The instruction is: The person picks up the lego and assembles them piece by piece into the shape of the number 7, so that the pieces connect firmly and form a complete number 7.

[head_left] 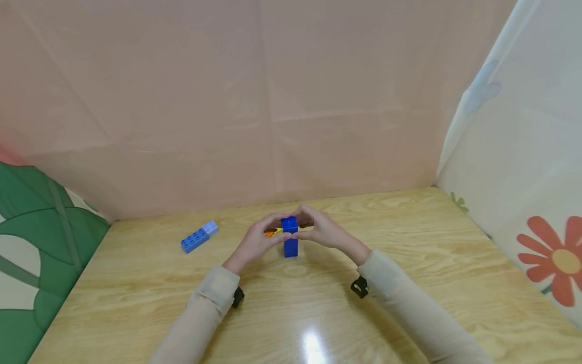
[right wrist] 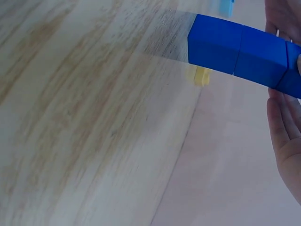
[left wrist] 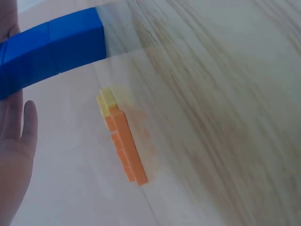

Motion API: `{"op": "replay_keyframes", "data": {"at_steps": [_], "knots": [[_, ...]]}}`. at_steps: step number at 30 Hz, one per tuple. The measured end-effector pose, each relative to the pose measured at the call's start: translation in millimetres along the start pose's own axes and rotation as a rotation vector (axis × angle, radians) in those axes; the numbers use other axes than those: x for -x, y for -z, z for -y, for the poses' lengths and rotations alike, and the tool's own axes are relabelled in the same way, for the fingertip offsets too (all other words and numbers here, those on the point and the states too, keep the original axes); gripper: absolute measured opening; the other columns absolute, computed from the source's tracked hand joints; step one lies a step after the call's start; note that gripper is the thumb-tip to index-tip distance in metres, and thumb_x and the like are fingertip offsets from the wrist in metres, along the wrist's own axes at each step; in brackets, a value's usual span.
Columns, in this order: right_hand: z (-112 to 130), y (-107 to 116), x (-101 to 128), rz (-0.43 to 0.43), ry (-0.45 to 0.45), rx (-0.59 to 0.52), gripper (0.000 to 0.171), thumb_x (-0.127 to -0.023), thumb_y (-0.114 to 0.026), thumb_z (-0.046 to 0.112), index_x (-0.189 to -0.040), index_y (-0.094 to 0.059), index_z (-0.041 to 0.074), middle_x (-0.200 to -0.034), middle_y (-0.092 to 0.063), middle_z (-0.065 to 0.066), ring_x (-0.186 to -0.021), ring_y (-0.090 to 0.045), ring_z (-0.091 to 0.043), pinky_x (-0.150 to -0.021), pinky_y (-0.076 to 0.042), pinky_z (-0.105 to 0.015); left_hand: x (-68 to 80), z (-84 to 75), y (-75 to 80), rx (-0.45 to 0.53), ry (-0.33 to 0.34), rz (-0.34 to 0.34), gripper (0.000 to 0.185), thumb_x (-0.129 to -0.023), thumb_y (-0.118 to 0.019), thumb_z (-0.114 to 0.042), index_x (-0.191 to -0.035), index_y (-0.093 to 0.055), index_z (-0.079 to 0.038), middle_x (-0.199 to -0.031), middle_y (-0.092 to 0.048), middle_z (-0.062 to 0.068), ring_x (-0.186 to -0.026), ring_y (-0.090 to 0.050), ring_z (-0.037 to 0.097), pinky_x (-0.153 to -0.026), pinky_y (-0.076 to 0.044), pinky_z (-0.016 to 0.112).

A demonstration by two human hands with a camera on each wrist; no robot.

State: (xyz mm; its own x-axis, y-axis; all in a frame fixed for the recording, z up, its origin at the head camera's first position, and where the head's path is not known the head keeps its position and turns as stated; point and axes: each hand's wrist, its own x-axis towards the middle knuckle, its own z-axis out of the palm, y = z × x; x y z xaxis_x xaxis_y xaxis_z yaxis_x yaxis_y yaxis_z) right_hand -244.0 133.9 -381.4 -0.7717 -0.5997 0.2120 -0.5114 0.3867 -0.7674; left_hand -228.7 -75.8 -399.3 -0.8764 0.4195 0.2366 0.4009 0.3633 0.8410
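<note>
Both hands, left (head_left: 258,241) and right (head_left: 321,229), grip a blue tower (head_left: 289,237) at frame centre on the table (head_left: 409,283). Orange-yellow bricks (head_left: 273,232) lie behind the left hand; a blue brick (head_left: 198,236) lies further left.

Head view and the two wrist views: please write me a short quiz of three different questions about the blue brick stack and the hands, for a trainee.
1. True or false: both hands are at the blue stack, the left hand on one side and the right hand on the other.
2. Which bricks lie apart on the table, on the person's left? A) red bricks B) a joined blue and light blue pair C) green bricks
3. Fill in: the flat piece behind the stack is yellow and ____.

Key: 1 true; 2 B; 3 orange.
</note>
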Motion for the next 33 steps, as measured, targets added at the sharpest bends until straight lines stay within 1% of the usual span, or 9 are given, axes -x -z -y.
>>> {"op": "replay_keyframes", "data": {"at_steps": [4, 7, 11, 14, 16, 20, 22, 28, 33], "knots": [[1.0, 0.2, -0.3, 0.008, -0.014, -0.011, 0.036, -0.087, -0.069, 0.012, -0.118, -0.053, 0.004, -0.113, -0.066, -0.015, -0.107, -0.064, -0.029, -0.097, -0.052, -0.042, -1.4, -1.6, -0.7, 0.055, 0.056, -0.010, 0.038, -0.094, -0.060, -0.028, -0.130, -0.058, -0.016, -0.133, -0.058, 0.008, -0.118, -0.059, 0.027, -0.101, -0.049, 0.044], [1.3, 1.0, -0.7, 0.012, -0.045, -0.031, 0.034, -0.088, -0.068, 0.014, -0.118, -0.053, 0.005, -0.113, -0.066, -0.014, -0.108, -0.063, -0.028, -0.098, -0.051, -0.044, -1.9, -5.8, 0.1, 0.079, 0.091, 0.007, 0.038, -0.095, -0.060, -0.024, -0.130, -0.057, -0.011, -0.133, -0.058, 0.012, -0.119, -0.058, 0.031, -0.100, -0.049, 0.045], [1.6, 2.0, -1.5, 0.004, -0.089, -0.064, 0.032, -0.090, -0.067, 0.019, -0.117, -0.056, 0.006, -0.114, -0.065, -0.013, -0.110, -0.061, -0.027, -0.099, -0.049, -0.044, 2.0, -20.2, 4.8, 0.107, 0.153, 0.032, 0.039, -0.095, -0.059, -0.022, -0.131, -0.055, -0.009, -0.130, -0.057, 0.016, -0.117, -0.058, 0.035, -0.095, -0.052, 0.044], [2.0, 2.3, -2.7, -0.011, -0.093, -0.087, 0.032, -0.089, -0.068, 0.018, -0.115, -0.058, 0.004, -0.113, -0.066, -0.015, -0.108, -0.062, -0.027, -0.096, -0.050, -0.044, 4.7, -28.2, 6.9, 0.149, 0.187, 0.024, 0.038, -0.095, -0.060, -0.022, -0.130, -0.054, -0.011, -0.127, -0.057, 0.015, -0.116, -0.060, 0.034, -0.094, -0.053, 0.042], [2.2, 2.3, -3.2, -0.023, -0.084, -0.099, 0.032, -0.088, -0.069, 0.017, -0.114, -0.059, 0.002, -0.111, -0.067, -0.016, -0.106, -0.063, -0.029, -0.095, -0.051, -0.043, 3.9, -24.7, 5.6, 0.166, 0.190, 0.008, 0.036, -0.094, -0.061, -0.023, -0.128, -0.055, -0.012, -0.126, -0.058, 0.013, -0.115, -0.060, 0.031, -0.092, -0.054, 0.040], [0.5, 0.9, -2.9, -0.046, -0.058, -0.096, 0.032, -0.086, -0.070, 0.013, -0.113, -0.059, 0.000, -0.109, -0.068, -0.018, -0.105, -0.064, -0.029, -0.095, -0.051, -0.043, -0.2, -10.2, 1.3, 0.171, 0.168, -0.019, 0.035, -0.092, -0.064, -0.027, -0.124, -0.059, -0.015, -0.125, -0.059, 0.009, -0.112, -0.062, 0.027, -0.089, -0.054, 0.038], [-1.5, -0.7, -1.4, -0.061, -0.043, -0.093, 0.033, -0.086, -0.070, 0.013, -0.114, -0.058, 0.000, -0.109, -0.067, -0.018, -0.104, -0.064, -0.029, -0.095, -0.051, -0.043, -1.6, -6.0, -0.3, 0.172, 0.169, -0.025, 0.034, -0.091, -0.065, -0.028, -0.122, -0.060, -0.016, -0.125, -0.060, 0.008, -0.110, -0.062, 0.025, -0.088, -0.054, 0.036], [-3.4, -4.2, 1.7, -0.088, -0.018, -0.104, 0.035, -0.084, -0.071, 0.010, -0.114, -0.056, -0.001, -0.108, -0.066, -0.019, -0.103, -0.064, -0.031, -0.093, -0.052, -0.046, -2.4, -7.1, -2.5, 0.169, 0.182, -0.033, 0.031, -0.090, -0.066, -0.030, -0.120, -0.061, -0.021, -0.126, -0.061, 0.005, -0.110, -0.062, 0.026, -0.087, -0.054, 0.036], [-1.9, -4.0, -0.1, -0.049, -0.040, -0.088, 0.036, -0.086, -0.070, 0.010, -0.116, -0.053, 0.000, -0.111, -0.065, -0.018, -0.107, -0.062, -0.032, -0.097, -0.051, -0.045, -2.1, -9.5, -0.2, 0.160, 0.201, -0.026, 0.033, -0.090, -0.066, -0.029, -0.122, -0.060, -0.021, -0.126, -0.060, 0.004, -0.114, -0.060, 0.027, -0.090, -0.054, 0.039]]}}
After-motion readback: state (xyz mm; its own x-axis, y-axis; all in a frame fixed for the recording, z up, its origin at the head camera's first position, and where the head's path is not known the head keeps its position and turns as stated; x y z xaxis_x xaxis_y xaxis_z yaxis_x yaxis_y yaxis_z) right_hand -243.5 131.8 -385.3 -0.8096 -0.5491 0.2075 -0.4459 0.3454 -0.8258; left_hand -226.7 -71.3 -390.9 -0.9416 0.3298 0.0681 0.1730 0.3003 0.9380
